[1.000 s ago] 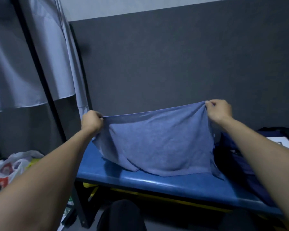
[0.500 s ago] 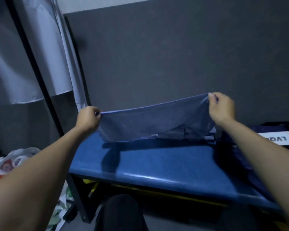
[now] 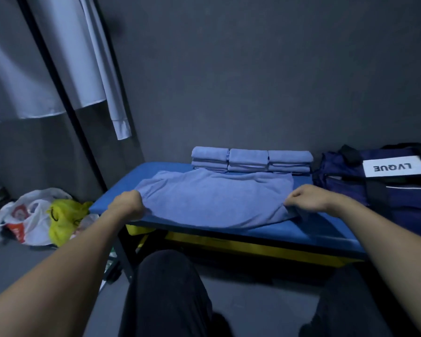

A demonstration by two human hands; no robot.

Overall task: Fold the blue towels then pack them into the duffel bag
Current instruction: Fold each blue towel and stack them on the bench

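A blue towel (image 3: 214, 198) lies spread flat on the blue bench top (image 3: 309, 229). My left hand (image 3: 128, 205) grips its near left corner and my right hand (image 3: 306, 198) grips its near right corner, both close to the bench's front edge. Behind the spread towel, against the wall, stand three stacks of folded blue towels (image 3: 252, 159) side by side. A dark navy duffel bag (image 3: 374, 186) with a white label sits on the right end of the bench, beside the stacks.
The bench has a yellow frame (image 3: 241, 246) under its front edge. Plastic bags, white and yellow (image 3: 39, 217), lie on the floor at the left. A black pole (image 3: 66, 100) with pale curtains stands at the left. My dark-trousered legs (image 3: 165, 293) are below the bench.
Both hands came down and toward me, laying the held-up towel flat on the bench. The folded stacks behind it have come into sight.
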